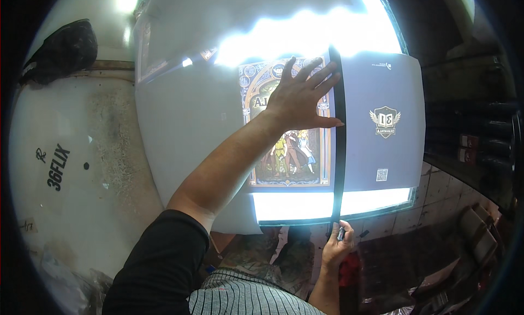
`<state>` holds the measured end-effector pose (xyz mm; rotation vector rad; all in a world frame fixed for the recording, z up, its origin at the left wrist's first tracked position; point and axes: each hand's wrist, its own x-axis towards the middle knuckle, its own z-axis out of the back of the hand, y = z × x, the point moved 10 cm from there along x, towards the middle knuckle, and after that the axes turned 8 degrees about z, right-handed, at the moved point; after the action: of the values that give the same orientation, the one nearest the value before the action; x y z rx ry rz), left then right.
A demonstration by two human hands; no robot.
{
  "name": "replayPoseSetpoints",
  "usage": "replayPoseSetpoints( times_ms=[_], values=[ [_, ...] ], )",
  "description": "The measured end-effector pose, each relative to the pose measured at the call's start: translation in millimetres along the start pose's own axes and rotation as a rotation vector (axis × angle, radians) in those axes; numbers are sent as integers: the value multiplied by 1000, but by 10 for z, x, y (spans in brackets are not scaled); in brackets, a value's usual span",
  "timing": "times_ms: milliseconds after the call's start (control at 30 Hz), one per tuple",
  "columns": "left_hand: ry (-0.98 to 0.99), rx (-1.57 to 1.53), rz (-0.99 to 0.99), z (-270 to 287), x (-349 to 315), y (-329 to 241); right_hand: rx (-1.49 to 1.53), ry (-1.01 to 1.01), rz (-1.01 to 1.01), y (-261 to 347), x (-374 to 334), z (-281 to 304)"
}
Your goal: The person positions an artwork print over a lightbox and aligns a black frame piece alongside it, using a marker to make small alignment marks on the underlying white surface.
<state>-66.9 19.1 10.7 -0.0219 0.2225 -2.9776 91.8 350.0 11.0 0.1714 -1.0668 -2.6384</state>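
Observation:
A printed cover sheet (pixel 379 151) lies on a brightly lit glass light table (pixel 295 207), with a coloured picture on its left part and an emblem on its right part. Down between the two runs a long, straight black strip (pixel 339 162), overhanging the near edge. My left hand (pixel 297 97) is spread flat over the picture, its fingertips and thumb reaching the strip. At the strip's near end my right hand (pixel 337 247) is closed round it. A small shiny piece also shows between those fingers; its kind I cannot make out.
A large translucent white sheet (pixel 185 124) hangs over the table's left side. Further left stands a pale, stained surface (pixel 65 129) with dark lettering, and a black bag (pixel 68 50) behind it. Dark rolls (pixel 469 132) are stacked at right; brown boxes (pixel 426 266) lie lower right on tiled floor.

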Motion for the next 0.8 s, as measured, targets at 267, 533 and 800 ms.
replayPoseSetpoints(
  times_ms=[267,533,800],
  values=[
    [-33,-18,15,11,30,38,-48,6,47,69,55,18],
    [-49,-15,8,-43,18,11,29,8,-52,-63,-10,-11],
    [-46,2,11,-59,7,22,127,56,-192,-188,-64,-56]
  ],
)
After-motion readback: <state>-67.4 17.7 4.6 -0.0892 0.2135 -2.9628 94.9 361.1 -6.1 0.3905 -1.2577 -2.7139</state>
